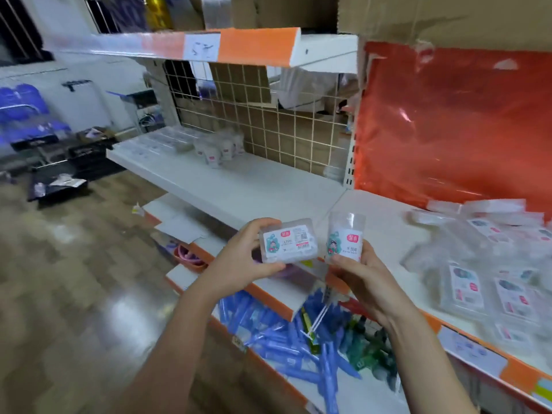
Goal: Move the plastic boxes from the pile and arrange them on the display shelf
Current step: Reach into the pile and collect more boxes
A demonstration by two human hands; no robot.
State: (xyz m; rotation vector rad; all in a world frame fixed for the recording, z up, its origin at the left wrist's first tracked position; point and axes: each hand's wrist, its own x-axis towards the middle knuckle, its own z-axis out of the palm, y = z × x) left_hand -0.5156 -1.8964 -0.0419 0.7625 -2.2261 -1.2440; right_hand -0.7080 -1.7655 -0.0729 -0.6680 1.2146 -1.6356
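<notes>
While hands hold boxes; pile (490, 264) right (blurred).

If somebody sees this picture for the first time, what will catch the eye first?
First, the two hands in the centre: the left hand grips a flat box, the right hand a tall box. Next, the red sheet on the right, above the pile. Further left, boxes stand on the white shelf.

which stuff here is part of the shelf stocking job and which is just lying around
Part of the job:
- flat plastic box in the left hand
- round plastic box in the right hand
- pile of boxes
- display shelf, with boxes already placed

Lying about:
- blue packets
- black crates
- red plastic sheet
</notes>
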